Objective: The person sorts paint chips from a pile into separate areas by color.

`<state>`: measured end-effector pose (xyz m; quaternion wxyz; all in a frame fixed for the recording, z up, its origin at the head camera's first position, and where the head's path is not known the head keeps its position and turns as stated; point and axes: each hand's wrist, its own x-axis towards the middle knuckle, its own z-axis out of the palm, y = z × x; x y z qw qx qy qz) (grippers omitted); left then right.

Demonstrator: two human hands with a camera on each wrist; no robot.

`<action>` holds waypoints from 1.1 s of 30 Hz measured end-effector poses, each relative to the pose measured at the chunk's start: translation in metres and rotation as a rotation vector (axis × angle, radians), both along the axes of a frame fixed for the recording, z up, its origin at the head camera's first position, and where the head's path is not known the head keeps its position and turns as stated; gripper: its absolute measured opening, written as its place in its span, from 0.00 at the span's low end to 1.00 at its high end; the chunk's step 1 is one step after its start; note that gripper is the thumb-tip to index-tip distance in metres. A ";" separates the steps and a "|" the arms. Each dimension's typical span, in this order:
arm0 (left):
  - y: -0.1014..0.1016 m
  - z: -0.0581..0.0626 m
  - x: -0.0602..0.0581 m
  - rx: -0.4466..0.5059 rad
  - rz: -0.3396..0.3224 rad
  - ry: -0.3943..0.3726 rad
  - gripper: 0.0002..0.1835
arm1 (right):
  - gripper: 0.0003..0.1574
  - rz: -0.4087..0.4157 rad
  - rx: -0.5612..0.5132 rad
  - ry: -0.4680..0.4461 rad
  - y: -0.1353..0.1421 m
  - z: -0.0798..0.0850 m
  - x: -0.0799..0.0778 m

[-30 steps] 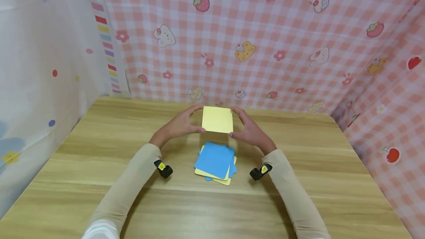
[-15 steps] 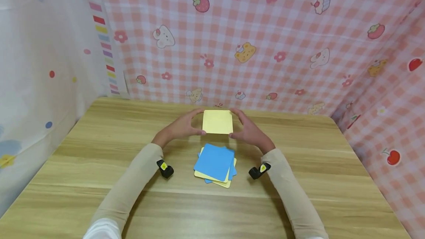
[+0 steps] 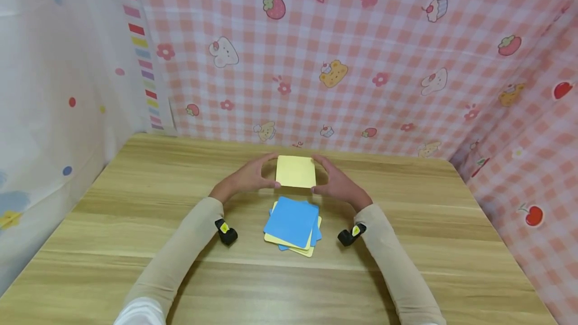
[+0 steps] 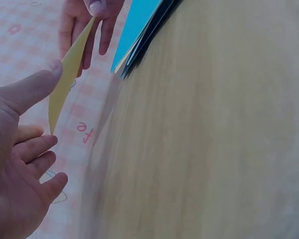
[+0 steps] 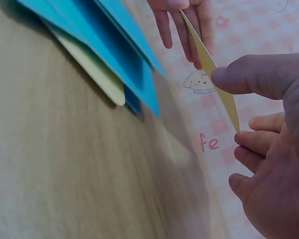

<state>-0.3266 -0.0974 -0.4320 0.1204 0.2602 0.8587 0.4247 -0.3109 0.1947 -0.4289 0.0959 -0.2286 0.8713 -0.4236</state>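
Observation:
A yellow square card [image 3: 295, 171] is held up off the table between both hands, beyond the pile. My left hand [image 3: 252, 174] pinches its left side, thumb on the near corner and fingers at the far one. On the opposite side my right hand [image 3: 336, 179] pinches the card the same way. In both wrist views the yellow card [image 4: 67, 82] appears nearly edge-on and slightly bowed, the thumb [image 5: 246, 74] pressing its near edge. Nearer to me lies a loose pile of blue and yellow square cards, a blue card [image 3: 292, 221] on top.
The wooden table [image 3: 289, 290] has a pink checked cloth [image 3: 289, 54] hanging along its back edge and right side. A white dotted cloth [image 3: 58, 74] hangs at the left. Black wrist cameras [image 3: 227, 233] sit on both sleeves.
Both hands have lowered the yellow card slightly toward the table and nearer the pile. It looks a little more foreshortened. The pile keeps its arrangement.

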 end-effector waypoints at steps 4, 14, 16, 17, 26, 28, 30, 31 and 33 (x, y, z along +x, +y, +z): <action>0.001 -0.004 -0.001 -0.002 -0.004 -0.015 0.50 | 0.61 0.006 0.005 -0.001 -0.001 -0.004 -0.001; 0.003 -0.010 0.000 -0.019 -0.024 -0.004 0.50 | 0.61 -0.006 0.062 -0.053 -0.001 -0.014 -0.005; 0.003 -0.012 0.000 -0.023 -0.031 0.008 0.50 | 0.61 -0.005 0.065 -0.057 -0.001 -0.016 -0.005; 0.003 -0.013 -0.001 -0.026 -0.031 0.011 0.49 | 0.61 -0.005 0.068 -0.056 -0.001 -0.017 -0.006; 0.003 -0.019 -0.003 -0.047 -0.046 0.008 0.48 | 0.60 0.011 0.079 -0.040 -0.004 -0.020 -0.006; 0.003 -0.020 -0.004 -0.050 -0.047 0.003 0.48 | 0.60 0.007 0.088 -0.045 -0.005 -0.020 -0.007; 0.003 -0.020 -0.004 -0.056 -0.048 0.000 0.49 | 0.60 0.000 0.101 -0.057 -0.006 -0.020 -0.007; 0.003 -0.020 -0.004 -0.061 -0.046 -0.003 0.49 | 0.60 -0.005 0.108 -0.065 -0.006 -0.020 -0.007; 0.003 -0.020 -0.004 -0.070 -0.046 -0.006 0.49 | 0.60 -0.012 0.130 -0.075 -0.006 -0.019 -0.007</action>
